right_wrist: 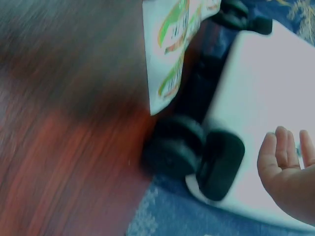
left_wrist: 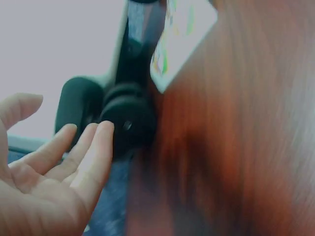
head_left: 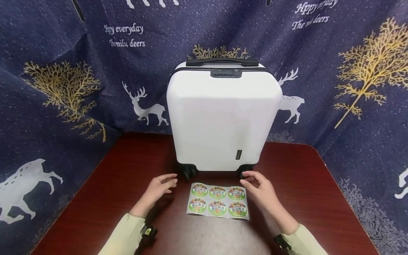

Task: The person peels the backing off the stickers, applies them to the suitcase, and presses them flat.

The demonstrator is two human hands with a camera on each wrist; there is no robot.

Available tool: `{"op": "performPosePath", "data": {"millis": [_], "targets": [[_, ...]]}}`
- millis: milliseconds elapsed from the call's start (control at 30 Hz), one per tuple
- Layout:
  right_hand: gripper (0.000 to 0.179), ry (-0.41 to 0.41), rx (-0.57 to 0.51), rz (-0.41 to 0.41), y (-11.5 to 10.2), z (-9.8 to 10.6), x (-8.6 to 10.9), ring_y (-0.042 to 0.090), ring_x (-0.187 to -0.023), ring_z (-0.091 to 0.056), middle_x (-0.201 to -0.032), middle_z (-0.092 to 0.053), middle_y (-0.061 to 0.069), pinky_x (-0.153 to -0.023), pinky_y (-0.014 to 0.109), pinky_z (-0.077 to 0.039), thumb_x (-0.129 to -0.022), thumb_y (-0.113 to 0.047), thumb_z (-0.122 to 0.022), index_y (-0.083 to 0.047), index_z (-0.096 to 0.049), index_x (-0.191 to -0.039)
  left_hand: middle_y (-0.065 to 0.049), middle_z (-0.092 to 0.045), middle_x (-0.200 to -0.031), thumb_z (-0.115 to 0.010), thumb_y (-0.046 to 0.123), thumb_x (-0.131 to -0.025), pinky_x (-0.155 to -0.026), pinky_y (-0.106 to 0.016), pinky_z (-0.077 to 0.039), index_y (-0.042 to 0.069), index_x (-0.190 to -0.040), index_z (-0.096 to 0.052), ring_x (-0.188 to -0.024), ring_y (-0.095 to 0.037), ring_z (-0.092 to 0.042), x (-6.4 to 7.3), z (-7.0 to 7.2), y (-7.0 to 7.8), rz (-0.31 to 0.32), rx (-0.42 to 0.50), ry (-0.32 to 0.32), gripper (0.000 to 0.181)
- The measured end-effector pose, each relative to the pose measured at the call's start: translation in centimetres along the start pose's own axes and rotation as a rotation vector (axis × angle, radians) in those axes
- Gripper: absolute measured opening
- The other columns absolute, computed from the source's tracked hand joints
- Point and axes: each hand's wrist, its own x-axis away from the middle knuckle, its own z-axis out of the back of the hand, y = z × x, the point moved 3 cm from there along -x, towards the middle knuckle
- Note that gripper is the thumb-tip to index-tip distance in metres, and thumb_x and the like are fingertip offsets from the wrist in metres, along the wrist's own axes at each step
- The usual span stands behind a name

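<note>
Left hand (head_left: 155, 191) beside sticker sheet (head_left: 217, 200)

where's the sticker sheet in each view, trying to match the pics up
Head: the sticker sheet lies low, near the middle, between the left hand and the right hand.
Left wrist: at the top, just right of the middle, cut off by the top edge.
Right wrist: at the top, just right of the middle, also cut off.
Shared landmark: the white suitcase.
</note>
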Motion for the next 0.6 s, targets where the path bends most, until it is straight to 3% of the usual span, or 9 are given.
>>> {"op": "performPosePath", "data": {"millis": [133, 300, 600], "targets": [[0.031, -0.099, 0.001, -0.027, 0.2, -2.0, -0.5, 0.006, -0.088, -0.067, -0.109, -0.073, 0.019, -0.079, 0.02, -0.054, -0.093, -0.01, -0.073, 0.0, -0.068, -0.122, -0.031, -0.061, -0.139, -0.057, 0.017, -0.102, -0.09, -0.038, -0.06, -0.01, -0.141, -0.053, -0.118, -0.036, -0.069, 0.0, -1.3, -0.6, 0.082, 0.125, -0.11, 0.047], [0.03, -0.178, 0.045, -0.032, 0.7, -4.3, -0.8, 0.019, -0.096, -0.071, -0.118, -0.072, 0.019, -0.081, 0.023, -0.055, -0.093, -0.011, -0.074, 0.0, -0.069, -0.12, -0.033, -0.056, -0.143, -0.054, 0.018, -0.103, -0.096, -0.042, -0.058, -0.011, -0.145, -0.047, -0.124, -0.039, -0.064, 0.0, -2.3, -1.4, 0.146, 0.179, -0.198, 0.051], [0.033, -0.337, 0.152, 0.007, 0.5, -7.1, -1.8, 0.026, -0.1, -0.07, -0.118, -0.073, 0.017, -0.084, 0.034, -0.056, -0.092, -0.017, -0.076, 0.001, -0.071, -0.119, -0.036, -0.047, -0.15, -0.045, 0.024, -0.106, -0.105, -0.046, -0.053, -0.011, -0.15, -0.041, -0.135, -0.044, -0.055, -0.3, -2.9, -1.5, 0.21, 0.258, -0.264, 0.056]]}}
